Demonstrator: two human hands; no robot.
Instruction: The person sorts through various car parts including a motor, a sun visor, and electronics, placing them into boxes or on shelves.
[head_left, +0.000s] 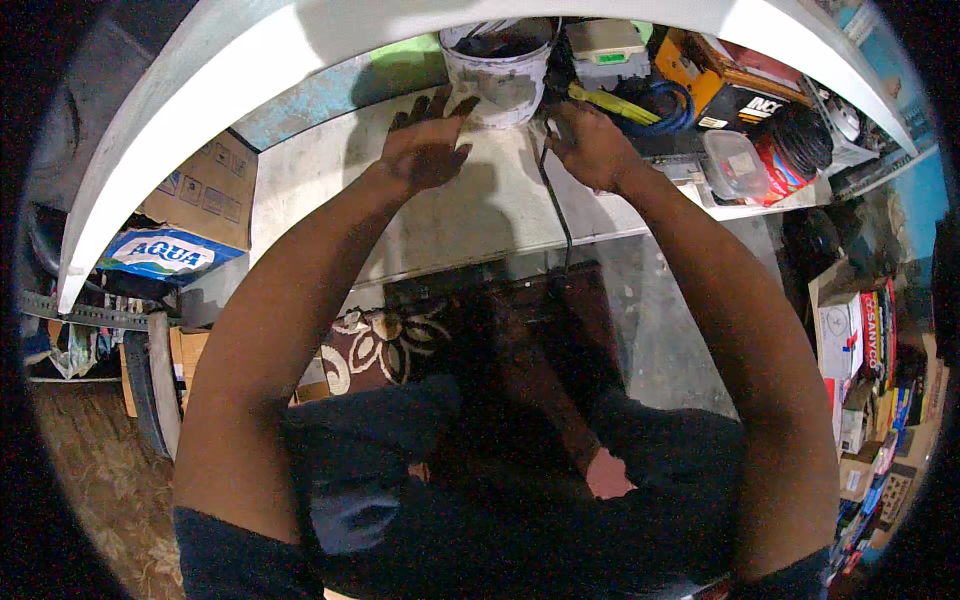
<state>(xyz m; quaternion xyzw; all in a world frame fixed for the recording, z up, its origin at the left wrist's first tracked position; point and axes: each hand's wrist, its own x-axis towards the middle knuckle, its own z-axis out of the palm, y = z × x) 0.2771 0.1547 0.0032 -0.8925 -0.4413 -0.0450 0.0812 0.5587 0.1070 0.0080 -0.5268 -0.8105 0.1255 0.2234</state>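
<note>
A stained white plastic bucket (pixel 497 88) stands at the back of the pale worktop (pixel 330 190), with dark contents partly visible inside. Just left of it, my left hand (pixel 428 150) is open, its fingers spread and nothing in its grasp. On the bucket's other side my right hand (pixel 590 145) has its fingers bent together at a black cable (pixel 556 205). The cable passes by the fingertips and hangs over the worktop's front edge. Exactly how the fingers grip it is partly hidden.
Behind my right hand lie a yellow-handled tool (pixel 612 104), a coiled blue cable (pixel 672 108) and a grey scale-like device (pixel 605 42). A clear plastic tub (pixel 733 165) sits farther right. Cardboard boxes (pixel 215 190) stand left. A white curved frame (pixel 240 75) arches overhead.
</note>
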